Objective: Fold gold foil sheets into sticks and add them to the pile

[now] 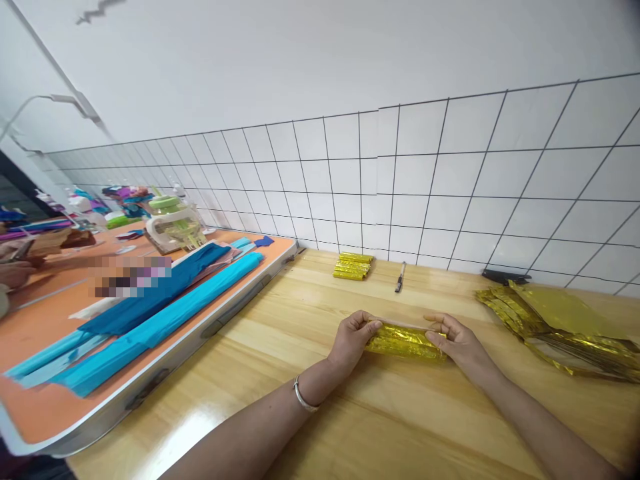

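Note:
Between my hands is a sheet of shiny gold foil paper (407,341), partly rolled or folded into a strip just above the wooden table. My left hand (354,339) pinches its left end between thumb and fingers. At the right end, my right hand (454,339) grips the foil with the thumb in front and the fingers behind. Farther back lie several finished-looking gold foil rolls (353,266) side by side. A pen (401,277) rests to the right of them.
A stack of gold foil sheets (565,310) lies at the right, with a black object (506,276) behind it. On the left, an orange-topped table (45,413) bears blue crepe paper (165,303) and a green-lidded jug (173,223). Another person's hand (13,270) holds scissors there. A tiled wall stands behind.

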Available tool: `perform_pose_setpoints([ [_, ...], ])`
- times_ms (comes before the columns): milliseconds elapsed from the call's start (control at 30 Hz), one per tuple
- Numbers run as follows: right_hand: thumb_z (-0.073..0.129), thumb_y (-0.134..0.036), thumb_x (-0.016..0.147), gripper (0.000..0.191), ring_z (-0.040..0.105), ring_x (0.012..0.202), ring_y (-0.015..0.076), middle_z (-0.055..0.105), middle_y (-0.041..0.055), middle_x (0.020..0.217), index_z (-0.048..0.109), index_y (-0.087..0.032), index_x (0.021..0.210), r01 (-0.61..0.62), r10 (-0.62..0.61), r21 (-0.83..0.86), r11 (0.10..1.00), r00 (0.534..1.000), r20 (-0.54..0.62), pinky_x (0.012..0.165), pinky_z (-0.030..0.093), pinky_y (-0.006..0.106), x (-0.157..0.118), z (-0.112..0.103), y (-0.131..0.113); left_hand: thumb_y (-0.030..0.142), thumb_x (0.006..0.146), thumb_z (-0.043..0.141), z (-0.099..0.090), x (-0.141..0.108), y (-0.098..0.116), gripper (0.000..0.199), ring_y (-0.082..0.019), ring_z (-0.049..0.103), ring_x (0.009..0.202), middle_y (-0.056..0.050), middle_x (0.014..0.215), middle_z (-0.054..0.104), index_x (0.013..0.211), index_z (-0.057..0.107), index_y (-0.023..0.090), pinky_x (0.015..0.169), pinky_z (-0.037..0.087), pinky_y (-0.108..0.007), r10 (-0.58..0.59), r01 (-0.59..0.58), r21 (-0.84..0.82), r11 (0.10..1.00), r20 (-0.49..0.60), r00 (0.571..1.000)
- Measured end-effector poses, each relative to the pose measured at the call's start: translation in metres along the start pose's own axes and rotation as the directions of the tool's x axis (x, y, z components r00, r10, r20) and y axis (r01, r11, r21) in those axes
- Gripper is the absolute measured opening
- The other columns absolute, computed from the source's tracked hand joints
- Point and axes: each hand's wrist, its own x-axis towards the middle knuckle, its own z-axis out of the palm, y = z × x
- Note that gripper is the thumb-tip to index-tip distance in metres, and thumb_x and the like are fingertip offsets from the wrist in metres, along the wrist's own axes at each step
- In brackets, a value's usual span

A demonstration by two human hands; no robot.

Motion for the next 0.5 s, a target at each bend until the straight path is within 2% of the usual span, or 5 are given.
perform_pose_setpoints([
  [100,0.063,-0.05,0.072,0.053,0.059,0.081,0.0199,0.061,0.0052,0.093,0.048,-0.021,0.115,-0.013,0.011,0.055,0.998,0.999,0.03,0.069,0.046,0.03,0.0007,0.0015,0.001,0.047,0.066,0.068,0.0005,-0.0018,0.0014,0.036,-0.005,0.036,0.048,0.005,0.054,0.045,0.066,0.053,0.014,0.047,0.028,-0.018,0.036,-0.036,0.017,0.999,-0.045,0.998],
  [233,0.066,-0.047,0.07,0.051,0.06,0.083,0.0209,0.062,0.0062,0.098,0.05,-0.02,0.11,-0.04,0.037,0.057,0.998,0.998,0.056,0.071,0.047,0.032,0.0009,0.0012,0.0016,0.049,0.069,0.065,0.0011,-0.0049,0.0028,0.038,-0.006,0.033,0.05,0.006,0.053,0.04,0.065,0.049,0.015,0.048,0.028,-0.018,0.079,-0.076,0.036,0.996,-0.079,0.994],
  [333,0.066,-0.048,0.07,0.046,0.06,0.079,0.0204,0.064,0.004,0.091,0.053,-0.02,0.104,-0.041,0.036,0.068,0.997,0.998,0.06,0.068,0.047,0.031,0.0009,0.0021,0.0027,0.049,0.074,0.061,0.0004,-0.0067,0.0031,0.038,-0.006,0.031,0.051,0.006,0.054,0.036,0.064,0.046,0.016,0.048,0.026,-0.018,0.103,-0.099,0.049,0.994,-0.082,0.991],
  [500,0.064,-0.049,0.071,0.035,0.056,0.067,0.0163,0.06,-0.0006,0.075,0.057,-0.019,0.086,0.03,-0.03,0.019,0.999,0.999,-0.01,0.06,0.042,0.026,0.0001,0.008,0.0022,0.052,0.076,0.057,0.0003,-0.0082,0.0045,0.039,-0.007,0.03,0.051,0.006,0.055,0.034,0.065,0.045,0.016,0.048,0.026,-0.018,0.119,-0.114,0.062,0.992,-0.08,0.99],
])
